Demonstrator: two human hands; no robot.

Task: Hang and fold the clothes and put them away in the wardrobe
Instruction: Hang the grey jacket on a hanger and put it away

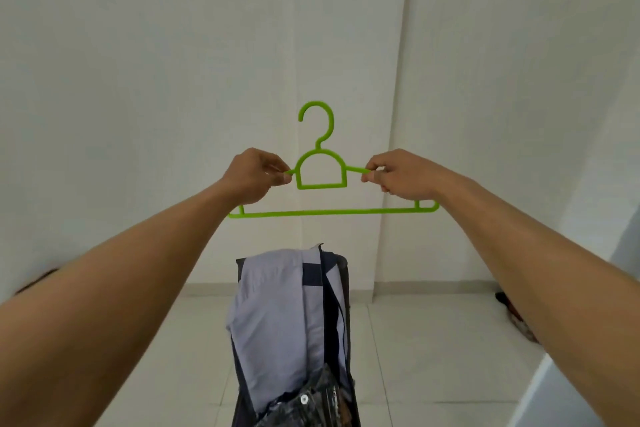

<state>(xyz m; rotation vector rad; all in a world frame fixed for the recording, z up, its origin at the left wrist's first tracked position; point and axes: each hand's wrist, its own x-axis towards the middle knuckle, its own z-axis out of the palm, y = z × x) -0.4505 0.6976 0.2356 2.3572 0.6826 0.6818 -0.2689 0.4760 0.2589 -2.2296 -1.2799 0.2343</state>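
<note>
Hands [258, 175] [401, 175] pinch smooth green plastic hanger [322, 180].

Shoulders of the hanger [329, 212] are hidden behind the left hand [258, 175] and right hand [401, 174]. Bottom edge cuts off the laundry bag [344, 263]. The dark object [34, 282] at left is mostly behind a forearm, unidentifiable. The floor item [516, 315] at right is partly hidden and blurry.
</note>
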